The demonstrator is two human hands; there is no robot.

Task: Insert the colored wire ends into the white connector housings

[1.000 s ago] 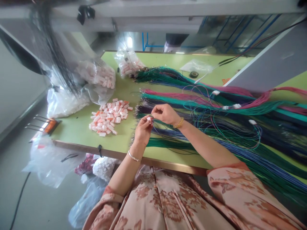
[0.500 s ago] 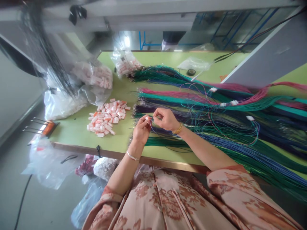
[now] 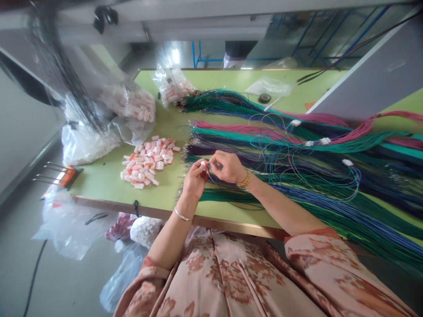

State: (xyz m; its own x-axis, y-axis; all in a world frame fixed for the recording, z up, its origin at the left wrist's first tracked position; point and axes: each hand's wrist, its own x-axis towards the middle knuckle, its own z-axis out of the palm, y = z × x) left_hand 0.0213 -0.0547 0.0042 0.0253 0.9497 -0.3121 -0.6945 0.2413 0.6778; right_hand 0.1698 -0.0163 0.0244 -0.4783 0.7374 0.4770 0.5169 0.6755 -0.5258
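Observation:
My left hand [image 3: 194, 180] pinches a small white and orange connector [image 3: 204, 163] with thin wires hanging from it. Close on its right, my right hand [image 3: 228, 167] has thumb and finger pressed together on a thin wire at the connector's edge. Long bundles of green, pink, dark and blue wires [image 3: 297, 193] lie under and to the right of my hands, their metal-tipped ends toward the left. A loose pile of white and orange connectors [image 3: 148, 160] lies on the green table [image 3: 109, 178] to the left.
Clear bags of connectors [image 3: 140, 105] stand behind the pile. A black tape roll [image 3: 264, 98] lies near the back. An orange holder with metal prongs [image 3: 69, 177] sits at the left edge. Wired connectors [image 3: 325, 141] rest on the bundles. A grey panel [image 3: 370, 75] slants at the right.
My right hand has moved slightly left, bringing its pinched fingers against the connector. My left hand stays almost where it was, still holding the connector.

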